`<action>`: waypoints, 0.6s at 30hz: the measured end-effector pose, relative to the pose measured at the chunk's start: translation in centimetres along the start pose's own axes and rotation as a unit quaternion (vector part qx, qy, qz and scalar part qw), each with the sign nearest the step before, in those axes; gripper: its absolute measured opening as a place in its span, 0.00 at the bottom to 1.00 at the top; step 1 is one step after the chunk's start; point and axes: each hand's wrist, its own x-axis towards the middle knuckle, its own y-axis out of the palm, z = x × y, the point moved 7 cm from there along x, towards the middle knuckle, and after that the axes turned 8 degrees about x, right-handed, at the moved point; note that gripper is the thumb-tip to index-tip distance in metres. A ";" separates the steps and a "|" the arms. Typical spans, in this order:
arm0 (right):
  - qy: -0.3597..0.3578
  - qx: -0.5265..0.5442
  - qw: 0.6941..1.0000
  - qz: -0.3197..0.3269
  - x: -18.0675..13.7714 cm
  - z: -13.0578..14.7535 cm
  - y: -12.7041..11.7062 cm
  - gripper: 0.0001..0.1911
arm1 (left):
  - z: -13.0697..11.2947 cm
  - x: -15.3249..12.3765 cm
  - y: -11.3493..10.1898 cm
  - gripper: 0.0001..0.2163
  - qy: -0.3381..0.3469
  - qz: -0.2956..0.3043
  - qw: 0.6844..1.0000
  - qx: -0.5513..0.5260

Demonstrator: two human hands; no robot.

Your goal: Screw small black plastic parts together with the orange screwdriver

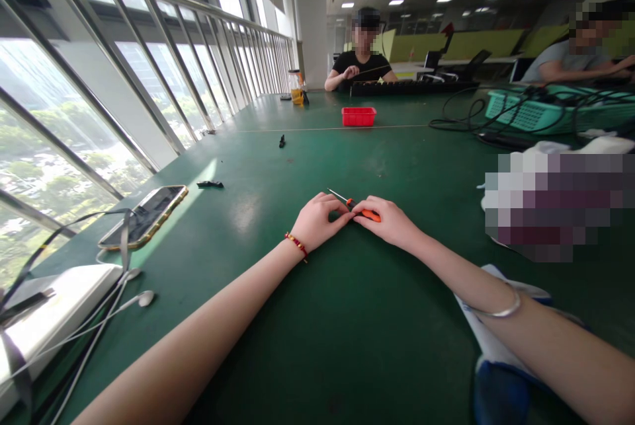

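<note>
My left hand [320, 221] and my right hand [389, 221] meet over the middle of a green table [367, 319]. An orange and black screwdriver [370, 215] lies in my right hand, its handle under the curled fingers. The thin metal shaft slants up and left, past the fingers of my left hand. My left thumb and fingers are bent into a pinch where the two hands touch. Whatever sits between those left fingertips is too small to make out. A red beaded bracelet circles my left wrist, and a silver bangle my right forearm.
Small black parts [210, 184] lie to the left and farther back. A phone [146, 217], white earphones [145, 298] and a white box [64, 306] are along the railing side. Beyond stand a red tray [359, 117] and a teal basket [526, 114] with cables. Two people sit opposite.
</note>
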 end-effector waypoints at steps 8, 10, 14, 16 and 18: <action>-0.001 0.000 1.000 0.003 0.0 0.0 0.0 0.07 | 0.2 -0.1 0.4 0.06 -0.001 0.009 1.000 -0.004; 0.000 0.001 1.000 0.004 0.0 0.0 0.0 0.07 | 0.2 0.0 0.4 0.05 0.004 0.009 1.000 -0.006; -0.001 -0.003 1.000 0.006 0.0 0.0 0.1 0.07 | 0.1 0.0 0.3 0.05 0.010 0.013 1.000 -0.004; -0.002 -0.015 1.000 0.008 0.0 0.0 0.1 0.07 | -0.1 0.0 0.3 0.05 0.020 0.013 1.000 0.005; -0.008 -0.033 0.999 0.011 0.0 0.1 0.2 0.07 | -0.3 0.0 0.2 0.04 0.035 0.015 0.999 0.020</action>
